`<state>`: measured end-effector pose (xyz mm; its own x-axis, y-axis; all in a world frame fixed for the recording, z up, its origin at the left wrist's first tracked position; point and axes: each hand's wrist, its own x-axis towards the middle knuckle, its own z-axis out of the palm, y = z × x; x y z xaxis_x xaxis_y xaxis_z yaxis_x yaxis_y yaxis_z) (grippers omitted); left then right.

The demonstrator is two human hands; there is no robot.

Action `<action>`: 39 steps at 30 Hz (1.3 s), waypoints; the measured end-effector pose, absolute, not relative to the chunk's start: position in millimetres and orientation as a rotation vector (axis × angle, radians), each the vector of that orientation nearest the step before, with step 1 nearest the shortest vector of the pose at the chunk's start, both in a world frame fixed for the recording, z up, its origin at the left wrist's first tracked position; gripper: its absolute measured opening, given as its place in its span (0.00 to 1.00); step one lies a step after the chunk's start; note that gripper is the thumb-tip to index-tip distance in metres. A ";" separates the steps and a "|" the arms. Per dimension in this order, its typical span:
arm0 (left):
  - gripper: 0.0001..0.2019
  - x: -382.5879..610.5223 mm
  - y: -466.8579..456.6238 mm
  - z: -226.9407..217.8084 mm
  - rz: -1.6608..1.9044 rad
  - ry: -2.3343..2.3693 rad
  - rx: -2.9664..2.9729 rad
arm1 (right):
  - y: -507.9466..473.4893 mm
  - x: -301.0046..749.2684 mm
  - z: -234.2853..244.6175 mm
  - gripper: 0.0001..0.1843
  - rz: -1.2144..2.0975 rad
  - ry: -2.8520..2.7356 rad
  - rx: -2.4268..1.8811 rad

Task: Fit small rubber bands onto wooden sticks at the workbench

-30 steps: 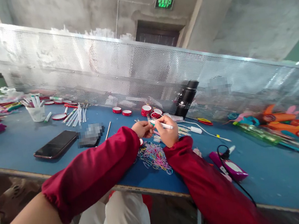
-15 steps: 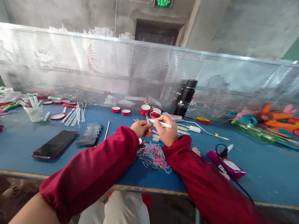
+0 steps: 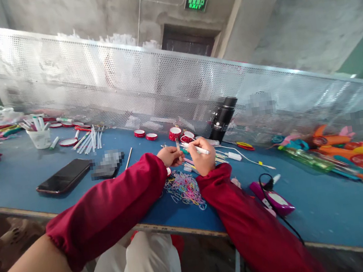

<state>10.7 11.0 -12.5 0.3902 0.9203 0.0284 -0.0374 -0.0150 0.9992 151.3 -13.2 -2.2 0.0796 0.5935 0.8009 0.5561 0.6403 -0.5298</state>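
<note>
My left hand point(image 3: 171, 156) is closed on a thin flat stick point(image 3: 177, 143), which stands nearly upright between the fingertips; its kind is too small to make out. In my right hand point(image 3: 203, 157) a white marker pen point(image 3: 201, 150) is gripped, its tip end pointing left towards the stick. The two hands are close together above the blue table point(image 3: 164, 209). Just below them lies a loose heap of thin coloured rubber bands point(image 3: 188, 189). Behind the hands stand rolls of red tape point(image 3: 175, 132). Thin sticks lie partly hidden behind my right hand.
A black bottle point(image 3: 223, 119) leans by the perforated metal screen point(image 3: 161, 80). To the left are a phone point(image 3: 64, 176), white glue sticks point(image 3: 90, 140) and a cup of markers point(image 3: 39, 137). At right lie a purple device with a cable point(image 3: 273, 199) and a colourful pile point(image 3: 340, 148).
My right hand's marker has drawn slightly away from the stick, with a small gap showing between them. My left hand keeps its hold. The whole view has shifted a little.
</note>
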 end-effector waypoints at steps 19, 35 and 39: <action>0.09 9.3 9.9 -9.7 0.954 0.863 1.356 | -12.3 151.8 -3.0 0.07 0.038 -1.600 -0.974; 0.08 10.9 10.1 -10.1 0.944 0.832 1.321 | -12.9 153.1 -1.3 0.06 0.047 -1.595 -0.980; 0.08 10.7 11.2 -10.9 0.939 0.824 1.319 | -13.4 152.4 -1.4 0.06 0.071 -1.600 -0.939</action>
<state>10.7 11.2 -10.9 0.4123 0.9106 0.0268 -0.0919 0.0123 0.9957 152.4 -13.4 -1.4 0.0463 0.5958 0.8018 0.5220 0.6699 -0.5279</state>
